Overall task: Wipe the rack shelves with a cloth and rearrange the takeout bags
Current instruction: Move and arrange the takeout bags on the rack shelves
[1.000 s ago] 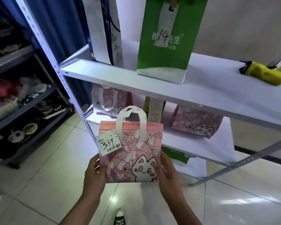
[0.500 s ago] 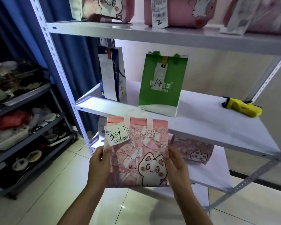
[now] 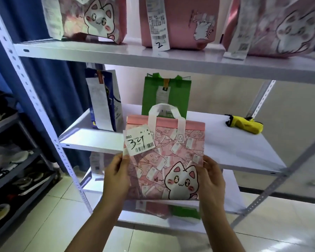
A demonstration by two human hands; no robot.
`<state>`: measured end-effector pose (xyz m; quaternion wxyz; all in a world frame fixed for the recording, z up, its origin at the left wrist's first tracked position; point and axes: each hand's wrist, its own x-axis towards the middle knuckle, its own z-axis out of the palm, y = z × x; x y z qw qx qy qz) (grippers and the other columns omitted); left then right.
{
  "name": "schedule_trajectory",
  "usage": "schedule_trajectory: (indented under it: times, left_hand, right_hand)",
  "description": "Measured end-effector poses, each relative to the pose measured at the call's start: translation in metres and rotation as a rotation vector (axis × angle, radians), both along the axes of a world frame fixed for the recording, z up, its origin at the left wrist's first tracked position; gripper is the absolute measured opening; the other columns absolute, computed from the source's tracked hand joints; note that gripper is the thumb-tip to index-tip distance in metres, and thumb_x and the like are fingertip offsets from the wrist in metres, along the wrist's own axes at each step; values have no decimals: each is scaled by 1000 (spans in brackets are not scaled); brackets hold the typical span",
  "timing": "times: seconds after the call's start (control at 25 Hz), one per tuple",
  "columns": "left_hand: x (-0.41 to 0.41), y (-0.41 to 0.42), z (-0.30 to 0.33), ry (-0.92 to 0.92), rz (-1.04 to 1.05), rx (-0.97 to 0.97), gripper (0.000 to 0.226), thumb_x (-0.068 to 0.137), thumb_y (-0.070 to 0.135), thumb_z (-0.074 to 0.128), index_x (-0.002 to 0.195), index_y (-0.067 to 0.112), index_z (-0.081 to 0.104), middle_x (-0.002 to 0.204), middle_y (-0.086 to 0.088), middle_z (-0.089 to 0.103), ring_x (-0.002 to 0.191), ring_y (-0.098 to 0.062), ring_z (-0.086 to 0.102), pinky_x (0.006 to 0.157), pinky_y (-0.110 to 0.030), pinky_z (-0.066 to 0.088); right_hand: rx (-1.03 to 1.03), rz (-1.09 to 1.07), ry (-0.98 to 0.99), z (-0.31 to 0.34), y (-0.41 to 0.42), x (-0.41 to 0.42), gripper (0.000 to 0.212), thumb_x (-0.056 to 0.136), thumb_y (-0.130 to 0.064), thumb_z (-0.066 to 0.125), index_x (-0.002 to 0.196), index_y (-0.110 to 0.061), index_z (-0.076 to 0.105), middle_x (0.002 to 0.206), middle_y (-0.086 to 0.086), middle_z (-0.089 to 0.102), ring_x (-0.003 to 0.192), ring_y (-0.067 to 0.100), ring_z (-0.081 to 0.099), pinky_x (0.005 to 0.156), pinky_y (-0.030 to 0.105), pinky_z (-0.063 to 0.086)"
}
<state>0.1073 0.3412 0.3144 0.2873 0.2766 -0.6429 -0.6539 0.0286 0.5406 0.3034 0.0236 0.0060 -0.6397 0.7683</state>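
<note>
A pink cat bag [image 3: 164, 160] with a label [image 3: 139, 140] marked 34 is held upright in front of the middle shelf [image 3: 244, 150]. The left hand [image 3: 116, 177] grips its left edge, the right hand [image 3: 210, 180] its right. Behind stand a green bag [image 3: 166, 95] and blue bag [image 3: 104, 99]; a yellow cloth [image 3: 245, 123] lies right.
</note>
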Motion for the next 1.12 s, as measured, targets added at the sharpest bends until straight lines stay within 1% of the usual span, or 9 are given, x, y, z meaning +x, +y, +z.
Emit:
schedule_trajectory:
  times: [0.08, 0.2, 0.36, 0.44, 0.6, 0.8, 0.96, 1.04, 1.12]
  left_hand:
    - [-17, 11, 7, 14, -80, -8, 24, 102, 39, 48, 91, 44, 68, 92, 28, 72, 82, 10, 67, 69, -34, 54]
    - [-43, 39, 14, 46, -204, -18, 20, 101, 44, 48, 96, 45, 68, 99, 28, 72, 89, 9, 67, 72, -31, 54]
    - [-83, 77, 22, 56, -343, -38, 24, 104, 40, 44, 100, 44, 67, 99, 27, 72, 85, 5, 68, 73, -35, 58]
    - [-110, 92, 22, 58, -391, -63, 30, 107, 26, 38, 102, 39, 65, 90, 28, 72, 75, 4, 65, 65, -25, 55]
    - [-164, 117, 22, 21, -454, -116, 33, 106, 16, 36, 106, 36, 62, 85, 27, 72, 71, 4, 67, 55, -11, 51]
    - [-214, 134, 9, -62, -434, -141, 25, 105, 16, 43, 110, 24, 67, 96, 1, 73, 71, -6, 69, 62, -19, 57]
    - [-240, 138, 2, -105, -284, -168, 17, 103, 22, 50, 105, 21, 67, 96, 2, 71, 68, 5, 68, 51, -7, 48]
    - [-252, 142, -3, -130, -200, -176, 13, 101, 25, 54, 99, 24, 66, 94, 4, 71, 67, -1, 68, 50, -8, 49]
    - [-261, 148, -6, -144, -179, -164, 10, 100, 24, 56, 101, 21, 65, 97, 2, 72, 76, -7, 71, 59, -18, 57]
  right_hand:
    - [-20, -91, 28, 8, 14, -5, 14, 99, -23, 60, 111, -29, 65, 99, -8, 77, 83, 16, 76, 62, 31, 61]
    - [-45, -208, 69, 16, 44, -14, 16, 99, -20, 60, 114, -21, 64, 101, 1, 76, 85, 22, 76, 67, 39, 62]
    - [-69, -331, 100, 26, 86, -45, 20, 98, -16, 59, 118, -15, 63, 103, 7, 75, 83, 23, 75, 61, 33, 61]
    - [-83, -372, 94, 26, 102, -72, 20, 99, -15, 56, 118, -14, 63, 104, 8, 74, 80, 20, 75, 59, 31, 60]
    - [-116, -421, 52, 25, 129, -129, 16, 101, -17, 54, 114, -18, 64, 111, 15, 72, 90, 31, 69, 71, 44, 59]
    - [-61, -407, 53, 8, 150, -195, 20, 100, -23, 58, 94, -39, 66, 100, 0, 74, 93, 31, 70, 74, 44, 61]
    - [64, -386, 34, -14, 164, -242, 13, 96, -24, 63, 92, -35, 69, 97, -2, 75, 93, 23, 73, 77, 41, 62]
    - [144, -370, 32, -25, 174, -261, 5, 94, -30, 67, 92, -32, 71, 95, -3, 76, 91, 20, 72, 83, 43, 61]
    - [209, -344, 30, -36, 178, -271, 16, 94, -37, 67, 100, -23, 74, 96, 1, 75, 89, 20, 71, 82, 42, 61]
